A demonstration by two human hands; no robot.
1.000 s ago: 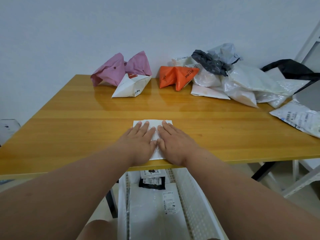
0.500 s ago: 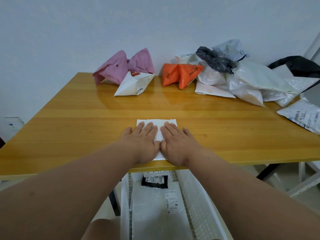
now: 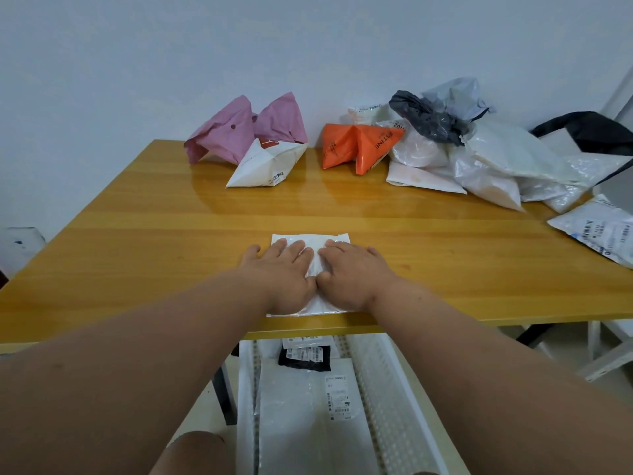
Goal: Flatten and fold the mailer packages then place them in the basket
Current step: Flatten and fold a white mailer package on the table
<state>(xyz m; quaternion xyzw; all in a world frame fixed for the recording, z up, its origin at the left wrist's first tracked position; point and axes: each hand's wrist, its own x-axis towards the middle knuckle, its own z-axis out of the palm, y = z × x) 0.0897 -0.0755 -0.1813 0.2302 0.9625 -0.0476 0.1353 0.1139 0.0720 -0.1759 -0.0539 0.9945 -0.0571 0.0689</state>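
Folded white plastic mailer (image 3: 310, 240) lies flat at the near edge of the yellow wooden worktop (image 3: 137, 241), where we press it with left hand (image 3: 284, 272) and right hand (image 3: 352, 272) side by side, fingers straight, above the white perforated plastic basket (image 3: 394, 399) below.

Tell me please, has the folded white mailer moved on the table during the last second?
No. The folded white mailer still lies at the table's front edge, under the left hand and right hand; only the camera shifted.
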